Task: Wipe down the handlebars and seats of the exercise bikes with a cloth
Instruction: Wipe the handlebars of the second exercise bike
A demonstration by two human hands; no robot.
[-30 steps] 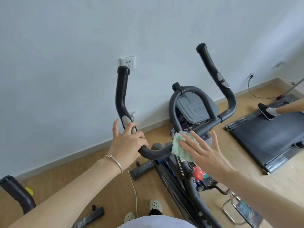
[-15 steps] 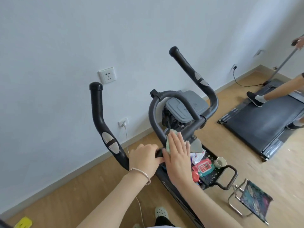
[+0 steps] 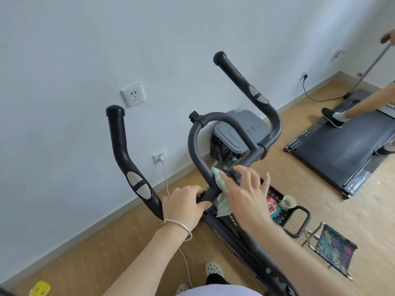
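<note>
Head view: my left hand [image 3: 186, 207] gripped the handlebars [image 3: 196, 146]; right hand [image 3: 245, 195], fingers spread, pressed the cloth [image 3: 220, 180] there. I judged seats outstanding.

Black handlebars [image 3: 233, 127] – silver insets, pale green cloth [image 3: 220, 181], leaf-patterned stool [image 3: 335, 251], yellow object [image 3: 40, 287]

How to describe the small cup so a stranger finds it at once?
Find the exercise bike in the middle; a black perforated tray sits low on its right. The cup stands on the tray's right end: pale and round, unlike the pink packet beside it.
</note>
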